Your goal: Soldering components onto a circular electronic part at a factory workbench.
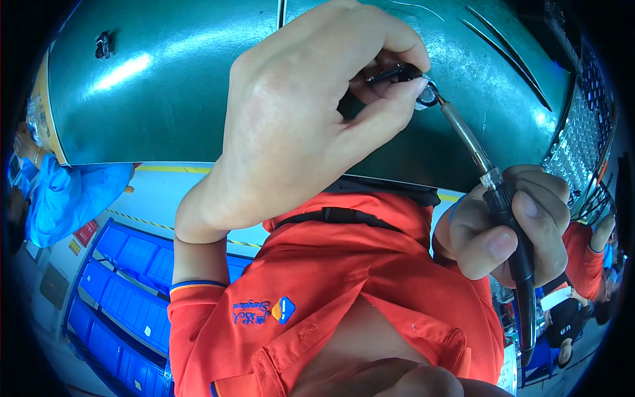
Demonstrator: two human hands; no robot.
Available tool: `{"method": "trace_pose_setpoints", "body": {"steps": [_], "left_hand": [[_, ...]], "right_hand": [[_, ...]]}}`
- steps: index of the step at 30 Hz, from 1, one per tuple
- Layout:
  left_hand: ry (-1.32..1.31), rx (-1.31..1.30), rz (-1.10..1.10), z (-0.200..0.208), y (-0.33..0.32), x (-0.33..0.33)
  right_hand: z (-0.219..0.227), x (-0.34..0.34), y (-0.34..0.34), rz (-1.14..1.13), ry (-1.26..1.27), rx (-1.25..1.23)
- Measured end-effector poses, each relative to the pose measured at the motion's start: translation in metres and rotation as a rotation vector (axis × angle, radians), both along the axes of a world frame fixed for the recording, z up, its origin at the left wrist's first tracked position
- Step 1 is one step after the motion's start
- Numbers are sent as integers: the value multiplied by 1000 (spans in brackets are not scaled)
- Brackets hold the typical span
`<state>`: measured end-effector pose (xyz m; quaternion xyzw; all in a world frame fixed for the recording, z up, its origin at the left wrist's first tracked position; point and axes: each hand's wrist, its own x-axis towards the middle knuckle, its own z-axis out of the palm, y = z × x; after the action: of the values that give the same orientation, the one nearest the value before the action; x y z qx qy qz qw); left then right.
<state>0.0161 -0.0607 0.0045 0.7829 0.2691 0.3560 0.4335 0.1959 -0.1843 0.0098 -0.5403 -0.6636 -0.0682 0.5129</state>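
Reading clock from mid-view: can pass freely at 10 over green bench (165,126), skirting sm blk part (102,45) there. Blocked at 12 by L hand (297,99), at 3–4 by R hand (546,221) w/ soldering iron (492,180). Tighter at 2, btwn iron & dark tweezers (529,81).

From here I see blue lettering (252,312) and a diamond logo (284,309) on the red shirt (383,264), white letters (563,329) on a black top (570,315)

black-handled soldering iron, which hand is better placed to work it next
Right hand, probably: it grips the iron, metal tip beside the small silver-rimmed round part; the left hand is holding that part.
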Motion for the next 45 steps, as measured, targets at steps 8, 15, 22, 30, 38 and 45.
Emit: {"method": "trace_pose_setpoints", "body": {"steps": [8, 15, 22, 30, 38, 45], "left_hand": [[9, 8, -4, -1, 1, 0], [17, 13, 1, -2, 0, 0], [22, 18, 0, -2, 1, 0], [26, 25, -5, 0, 2, -1], [36, 31, -12, 3, 2, -2], [44, 40, -9, 5, 4, -4]], "right_hand": [[2, -1, 2, 12, -22, -38], [2, -1, 2, 19, -14, -36], [2, -3, 1, 10, -7, -27], [-6, -4, 2, 10, 61, 120], [-4, 4, 2, 51, 108, 107], [-1, 12, 2, 57, 178, 51]]}}
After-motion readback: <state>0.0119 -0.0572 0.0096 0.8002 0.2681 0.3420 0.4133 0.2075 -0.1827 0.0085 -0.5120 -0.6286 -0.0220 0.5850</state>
